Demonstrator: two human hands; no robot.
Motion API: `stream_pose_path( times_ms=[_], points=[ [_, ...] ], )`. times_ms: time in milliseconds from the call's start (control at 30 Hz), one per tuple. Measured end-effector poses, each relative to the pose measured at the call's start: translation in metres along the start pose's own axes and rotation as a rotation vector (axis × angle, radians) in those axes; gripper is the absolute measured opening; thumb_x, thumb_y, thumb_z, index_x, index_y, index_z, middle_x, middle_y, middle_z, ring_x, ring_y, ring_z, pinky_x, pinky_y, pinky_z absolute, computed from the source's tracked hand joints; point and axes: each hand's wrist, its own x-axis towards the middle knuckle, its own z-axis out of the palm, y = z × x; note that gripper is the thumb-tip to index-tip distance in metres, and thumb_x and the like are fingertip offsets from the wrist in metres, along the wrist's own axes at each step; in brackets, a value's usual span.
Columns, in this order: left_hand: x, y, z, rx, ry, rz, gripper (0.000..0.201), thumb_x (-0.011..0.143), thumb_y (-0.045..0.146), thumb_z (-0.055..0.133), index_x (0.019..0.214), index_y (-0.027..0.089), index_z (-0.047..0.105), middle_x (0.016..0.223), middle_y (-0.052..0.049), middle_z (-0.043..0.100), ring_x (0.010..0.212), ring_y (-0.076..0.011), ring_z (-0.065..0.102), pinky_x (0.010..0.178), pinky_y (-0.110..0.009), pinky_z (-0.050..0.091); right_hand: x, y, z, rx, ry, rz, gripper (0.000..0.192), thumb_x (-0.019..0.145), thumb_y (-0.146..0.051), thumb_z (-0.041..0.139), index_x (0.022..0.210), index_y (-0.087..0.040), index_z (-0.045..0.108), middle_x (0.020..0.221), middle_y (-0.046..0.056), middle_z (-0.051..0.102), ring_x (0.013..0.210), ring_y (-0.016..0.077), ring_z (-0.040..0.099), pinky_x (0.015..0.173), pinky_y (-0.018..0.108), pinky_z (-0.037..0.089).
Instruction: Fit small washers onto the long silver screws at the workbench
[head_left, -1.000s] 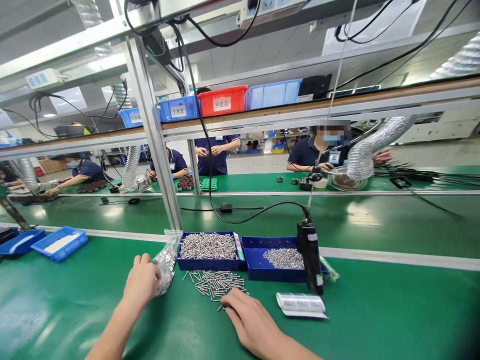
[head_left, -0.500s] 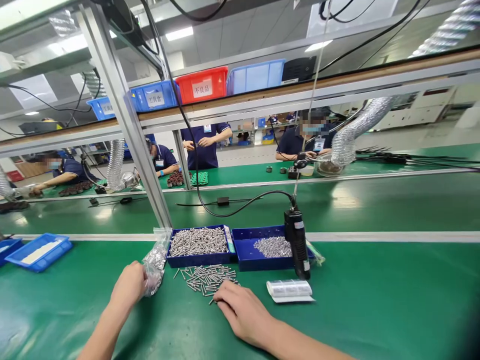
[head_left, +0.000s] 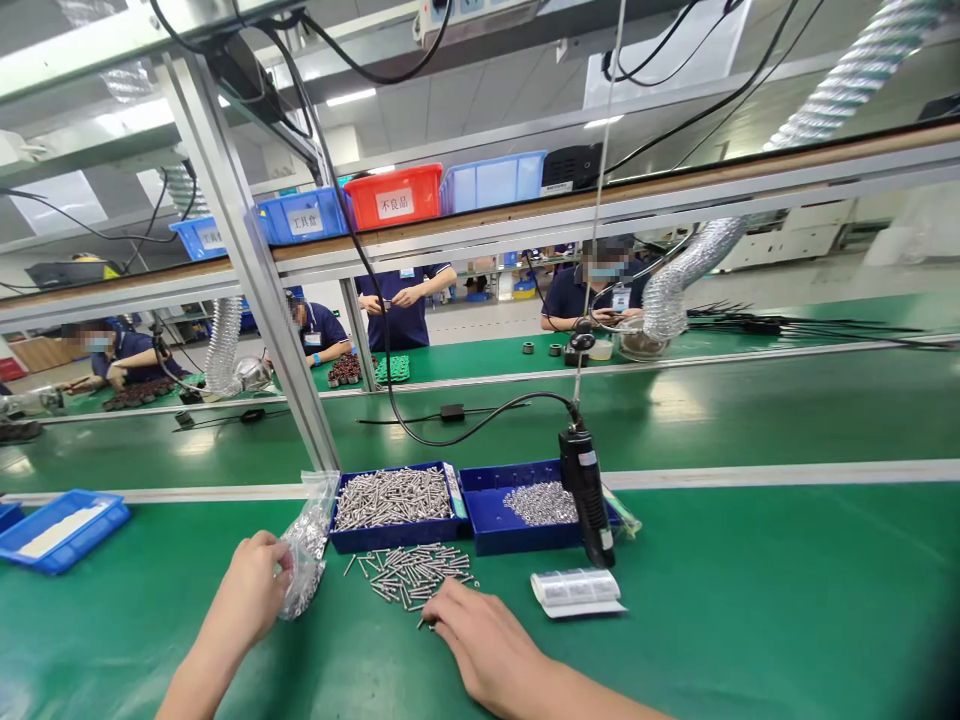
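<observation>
Red bin (head_left: 394,196) label seemingly reads 不良品; blue bin (head_left: 304,215) label 工具盒.

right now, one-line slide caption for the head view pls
Left hand grips a clear bag of hardware while right hand touches loose screws before two blue trays.

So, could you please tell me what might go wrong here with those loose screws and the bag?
1. The loose screws lie on the bare green table under the right hand; a sweep could scatter them.
2. The left hand pinches the plastic bag of small parts; if tilted, it may spill.
3. The hanging screwdriver dangles by the blue trays; a bump might set it swinging.
</observation>
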Motion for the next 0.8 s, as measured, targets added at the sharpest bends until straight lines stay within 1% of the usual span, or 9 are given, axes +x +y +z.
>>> stream_pose_path(
  times_ms=[133,233,267,300,367,433,500,633,800],
  points=[
    [-0.008,0.007,-0.012,-0.105,0.231,-0.012,0.021,0.084,0.021,0.05,0.076,0.017,0.069,0.101,-0.016,0.063,0.098,-0.0327,0.056,0.091,-0.042,0.043,0.002,-0.005,0.003,-0.112,-0.043,0.009,0.026,0.092,-0.012,0.046,0.113,-0.022,0.059,0.107,0.007,0.063,0.089,0.023,0.065,0.071,0.031,0.045],
    [-0.016,0.031,-0.017,-0.34,0.388,0.012,0.023,0.089,0.031,0.048,0.083,0.018,0.065,0.099,-0.012,0.062,0.091,-0.0285,0.056,0.087,-0.039,0.044,0.003,-0.009,0.006,-0.205,-0.082,0.048,0.026,0.091,-0.009,0.048,0.112,-0.019,0.059,0.106,0.01,0.063,0.088,0.0251,0.065,0.068,0.031,0.044],
    [-0.019,0.043,-0.016,-0.494,0.361,0.025,0.023,0.092,0.035,0.048,0.086,0.019,0.064,0.095,-0.01,0.063,0.087,-0.0256,0.056,0.082,-0.035,0.044,0.003,-0.01,0.007,-0.231,-0.104,0.061,0.028,0.089,-0.007,0.049,0.112,-0.018,0.059,0.106,0.01,0.063,0.088,0.026,0.065,0.068,0.031,0.044],
    [-0.022,0.055,-0.012,-0.678,0.276,0.034,0.023,0.092,0.039,0.05,0.087,0.02,0.062,0.09,-0.007,0.063,0.081,-0.0228,0.056,0.075,-0.032,0.044,0.002,-0.01,0.008,-0.248,-0.126,0.072,0.03,0.086,-0.005,0.051,0.112,-0.018,0.059,0.106,0.011,0.062,0.089,0.027,0.064,0.068,0.032,0.044],
    [-0.028,0.082,0.001,-1.074,-0.009,0.039,0.028,0.089,0.048,0.06,0.084,0.02,0.06,0.078,-0.003,0.06,0.073,-0.0187,0.053,0.065,-0.027,0.042,0.0,-0.011,0.008,-0.224,-0.152,0.085,0.036,0.081,-0.002,0.053,0.113,-0.017,0.059,0.107,0.012,0.062,0.09,0.0277,0.064,0.07,0.033,0.045],
    [-0.033,0.106,0.021,-1.401,-0.273,-0.041,0.037,0.081,0.052,0.071,0.083,0.018,0.058,0.074,-0.002,0.058,0.065,-0.0143,0.049,0.057,-0.024,0.036,-0.003,-0.01,0.005,-0.106,-0.106,0.102,0.036,0.085,-0.004,0.05,0.118,-0.019,0.057,0.109,0.01,0.062,0.091,0.0258,0.064,0.075,0.033,0.047],
    [-0.037,0.122,0.04,-1.598,-0.424,-0.139,0.042,0.074,0.05,0.081,0.081,0.016,0.058,0.072,-0.001,0.058,0.06,-0.0106,0.046,0.054,-0.021,0.033,-0.005,-0.011,0.0,0.082,-0.006,0.121,0.033,0.093,-0.01,0.044,0.122,-0.022,0.055,0.111,0.008,0.061,0.094,0.0226,0.063,0.082,0.033,0.047],
    [-0.04,0.132,0.061,-1.714,-0.464,-0.215,0.04,0.072,0.045,0.085,0.077,0.014,0.061,0.07,0.0,0.056,0.056,-0.0079,0.044,0.053,-0.02,0.034,-0.002,-0.013,-0.006,0.441,0.154,0.131,0.025,0.102,-0.022,0.038,0.108,-0.022,0.062,0.101,0.005,0.062,0.094,0.0186,0.061,0.088,0.031,0.048],
    [-0.039,0.131,0.063,-1.647,-0.449,-0.205,0.04,0.077,0.05,0.079,0.077,0.014,0.061,0.065,0.0,0.057,0.05,-0.0069,0.044,0.048,-0.019,0.032,0.005,-0.011,0.002,0.73,0.165,0.289,0.02,0.095,-0.035,0.059,0.099,-0.018,0.068,0.08,0.002,0.065,0.07,0.0151,0.059,0.063,0.025,0.047]
  ],
)
